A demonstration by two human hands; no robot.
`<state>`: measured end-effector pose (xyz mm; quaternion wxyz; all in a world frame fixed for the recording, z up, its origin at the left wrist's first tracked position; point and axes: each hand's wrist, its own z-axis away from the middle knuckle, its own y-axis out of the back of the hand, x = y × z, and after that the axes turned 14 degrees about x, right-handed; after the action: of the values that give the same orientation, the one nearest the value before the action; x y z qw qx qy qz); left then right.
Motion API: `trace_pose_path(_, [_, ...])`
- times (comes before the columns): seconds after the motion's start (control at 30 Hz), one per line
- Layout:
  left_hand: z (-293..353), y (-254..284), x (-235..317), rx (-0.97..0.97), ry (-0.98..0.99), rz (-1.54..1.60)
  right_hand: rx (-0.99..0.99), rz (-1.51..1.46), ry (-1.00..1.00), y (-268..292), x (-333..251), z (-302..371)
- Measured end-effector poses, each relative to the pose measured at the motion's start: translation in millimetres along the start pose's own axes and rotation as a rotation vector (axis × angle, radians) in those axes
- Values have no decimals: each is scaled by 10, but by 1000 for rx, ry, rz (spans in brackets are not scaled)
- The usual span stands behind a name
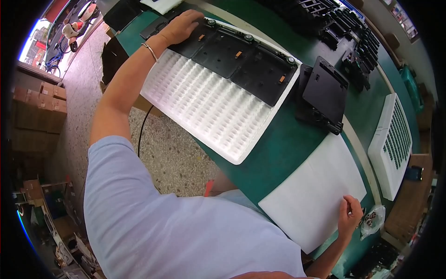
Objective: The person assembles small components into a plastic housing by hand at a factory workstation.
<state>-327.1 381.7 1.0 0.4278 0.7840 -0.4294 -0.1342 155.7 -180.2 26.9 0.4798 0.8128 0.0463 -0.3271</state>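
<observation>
My left hand [182, 29] reaches to the far left end of a white ribbed tray [204, 102]. Its fingers are bent over a black plastic panel [186, 46], partly hidden under the hand and wrist. Beside that panel, two more black panels, a middle one [216, 55] and a right one [265, 76], lie in a row along the tray's far side. Each carries a small copper-coloured piece. Over the right edge of a white sheet [306, 190] is my right hand [350, 216]. Its fingers are curled in toward the thumb, and anything between them is hidden.
Stacked black panels [325, 90] sit right of the tray on the green table [260, 158]. Many black parts [332, 23] lie at the far right. A white slotted tray [392, 144] and a clear bag of small parts [373, 222] are to the right. Cardboard boxes [39, 109] stand left.
</observation>
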Motion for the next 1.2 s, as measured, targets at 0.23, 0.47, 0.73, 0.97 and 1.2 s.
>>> trace_pose_path(0.23, [13,-39,71,81,-24,-53,13,23,11,12,-32,22])
trace_pose_path(0.47, [-18,-34,120,87,40,18,-11,14,-10,22,-47,5])
trace_pose_path(0.73, [-1,21,200,70,153,86,-8,5,-37,20,-70,4])
trace_pose_path(0.97, [18,-58,35,153,-30,-73,-14,-9,-75,3,-73,0])
trace_pose_path(1.2, [32,259,121,407,161,34,-53,54,40,57,-136,-57])
